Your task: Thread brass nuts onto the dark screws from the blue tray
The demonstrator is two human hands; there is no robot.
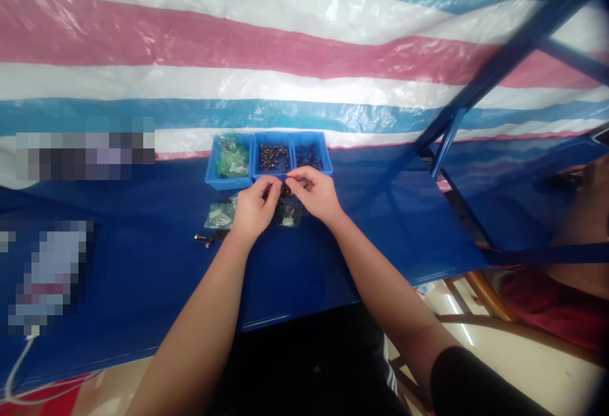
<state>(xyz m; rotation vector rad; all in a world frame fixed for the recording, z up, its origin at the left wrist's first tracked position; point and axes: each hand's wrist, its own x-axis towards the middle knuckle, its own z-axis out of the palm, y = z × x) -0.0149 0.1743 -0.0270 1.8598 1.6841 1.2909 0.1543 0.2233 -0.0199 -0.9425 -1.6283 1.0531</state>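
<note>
Where the left hand [257, 205] and right hand [318, 195] meet, directly in front of the middle blue bin [272, 139], a small dark part [286, 190] shows between their fingertips. Each hand's thumb and fingers are drawn close together; which hand grips the part cannot be told. The middle bin contains small metallic fasteners [271, 157]. Left of it, the left bin [229, 184] holds bagged pieces [233, 157]; right of it, the right bin [308, 139] holds dark pieces. Nearer the wearer than the middle bin lie a clear bag [219, 215], front left, a second bag [288, 215], front right, and loose bolts [208, 240], farther front left.
</note>
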